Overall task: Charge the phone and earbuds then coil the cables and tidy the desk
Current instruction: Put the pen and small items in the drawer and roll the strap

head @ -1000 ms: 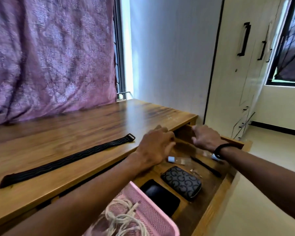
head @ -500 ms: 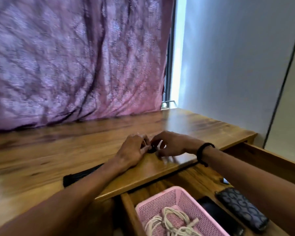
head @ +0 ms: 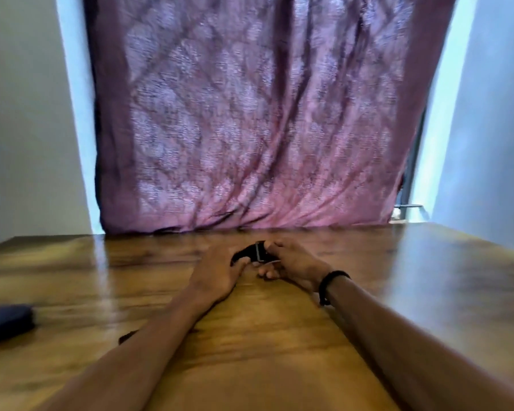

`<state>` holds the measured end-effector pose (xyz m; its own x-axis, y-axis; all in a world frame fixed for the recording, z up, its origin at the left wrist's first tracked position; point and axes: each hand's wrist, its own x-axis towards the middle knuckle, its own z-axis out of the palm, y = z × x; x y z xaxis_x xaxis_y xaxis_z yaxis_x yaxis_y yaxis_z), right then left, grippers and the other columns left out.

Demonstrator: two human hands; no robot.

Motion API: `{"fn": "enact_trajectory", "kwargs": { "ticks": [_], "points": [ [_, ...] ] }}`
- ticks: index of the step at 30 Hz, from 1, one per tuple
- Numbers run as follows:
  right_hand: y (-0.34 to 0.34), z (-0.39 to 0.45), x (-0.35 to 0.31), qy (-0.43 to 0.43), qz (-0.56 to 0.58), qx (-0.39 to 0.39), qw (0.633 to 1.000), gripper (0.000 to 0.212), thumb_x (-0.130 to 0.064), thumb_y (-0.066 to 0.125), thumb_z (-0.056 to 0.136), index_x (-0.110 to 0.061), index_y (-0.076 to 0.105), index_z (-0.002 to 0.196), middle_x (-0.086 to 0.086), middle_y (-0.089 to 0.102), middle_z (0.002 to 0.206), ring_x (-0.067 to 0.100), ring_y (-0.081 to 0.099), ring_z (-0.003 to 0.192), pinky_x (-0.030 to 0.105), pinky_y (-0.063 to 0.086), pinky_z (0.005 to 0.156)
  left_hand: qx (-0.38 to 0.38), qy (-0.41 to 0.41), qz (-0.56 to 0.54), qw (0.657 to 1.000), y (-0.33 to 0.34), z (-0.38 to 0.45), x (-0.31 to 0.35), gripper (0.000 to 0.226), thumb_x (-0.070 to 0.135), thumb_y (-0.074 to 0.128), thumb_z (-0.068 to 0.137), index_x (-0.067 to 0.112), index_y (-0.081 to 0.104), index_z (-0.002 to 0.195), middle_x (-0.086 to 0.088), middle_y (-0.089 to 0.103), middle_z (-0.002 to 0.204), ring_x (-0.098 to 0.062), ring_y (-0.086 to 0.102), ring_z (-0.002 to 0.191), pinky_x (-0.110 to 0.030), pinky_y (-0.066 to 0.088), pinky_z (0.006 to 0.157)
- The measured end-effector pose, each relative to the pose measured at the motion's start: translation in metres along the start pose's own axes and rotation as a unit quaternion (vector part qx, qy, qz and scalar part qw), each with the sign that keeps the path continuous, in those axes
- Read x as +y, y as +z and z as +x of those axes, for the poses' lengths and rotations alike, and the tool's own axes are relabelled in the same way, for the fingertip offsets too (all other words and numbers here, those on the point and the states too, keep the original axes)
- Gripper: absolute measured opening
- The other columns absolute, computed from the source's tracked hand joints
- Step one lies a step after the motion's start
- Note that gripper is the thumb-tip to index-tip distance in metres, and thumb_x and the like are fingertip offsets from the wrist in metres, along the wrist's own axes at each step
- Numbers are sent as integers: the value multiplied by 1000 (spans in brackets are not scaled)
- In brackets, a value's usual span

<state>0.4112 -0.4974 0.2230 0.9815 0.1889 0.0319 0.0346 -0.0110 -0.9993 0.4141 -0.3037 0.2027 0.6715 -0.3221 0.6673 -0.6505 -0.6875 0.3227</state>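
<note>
A black woven strap with a metal buckle at one end lies on the wooden desk. My right hand pinches the buckle end and lifts it off the wood. My left hand holds the strap just behind the buckle, fingers curled over it. The strap runs back under my left forearm, and a short piece of it shows by that arm. No phone, earbuds or cables are in view.
A dark blue case lies at the desk's left edge. A purple patterned curtain hangs behind the desk, with pale walls on either side. A black band circles my right wrist.
The view has swung left, so the open drawer and pink basket are out of sight. Both hands left the drawer for the strap's buckle end, which now sits raised.
</note>
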Motion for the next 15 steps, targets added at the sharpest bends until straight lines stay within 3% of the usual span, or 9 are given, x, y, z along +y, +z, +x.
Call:
{"fn": "enact_trajectory", "kwargs": {
  "ticks": [3, 7, 13, 15],
  "points": [
    [-1, 15, 2, -4, 130, -47, 990, 43, -19, 63, 99, 9, 58, 131, 24, 67, 113, 20, 73, 77, 29, 62, 68, 76, -13, 4, 997, 5, 7, -22, 24, 28, 60, 95, 30, 75, 114, 8, 78, 102, -13, 70, 92, -28, 51, 79],
    [0, 7, -1, 23, 196, -63, 978, 51, -33, 76, 87, 2, 65, 122, 24, 69, 114, 34, 74, 103, 35, 65, 75, 87, 19, 3, 996, 6, 12, -22, 27, 40, 50, 104, 38, 71, 122, 14, 75, 107, -9, 68, 98, -35, 52, 85],
    [22, -14, -6, 56, 175, -121, 976, 38, -24, 78, 82, -2, 72, 113, 18, 71, 102, 25, 73, 88, 34, 64, 82, 131, 30, -13, 991, 1, 2, -6, 37, 38, 46, 101, 24, 73, 123, 5, 67, 103, -20, 58, 98, -39, 45, 87],
    [23, -15, -6, 54, 169, -121, 977, 38, -29, 79, 82, -7, 71, 111, 13, 72, 97, 20, 69, 82, 34, 61, 82, 130, 41, -17, 991, 1, 2, -2, 40, 40, 43, 103, 22, 71, 125, 3, 67, 104, -22, 58, 98, -40, 45, 86]
  ]
}}
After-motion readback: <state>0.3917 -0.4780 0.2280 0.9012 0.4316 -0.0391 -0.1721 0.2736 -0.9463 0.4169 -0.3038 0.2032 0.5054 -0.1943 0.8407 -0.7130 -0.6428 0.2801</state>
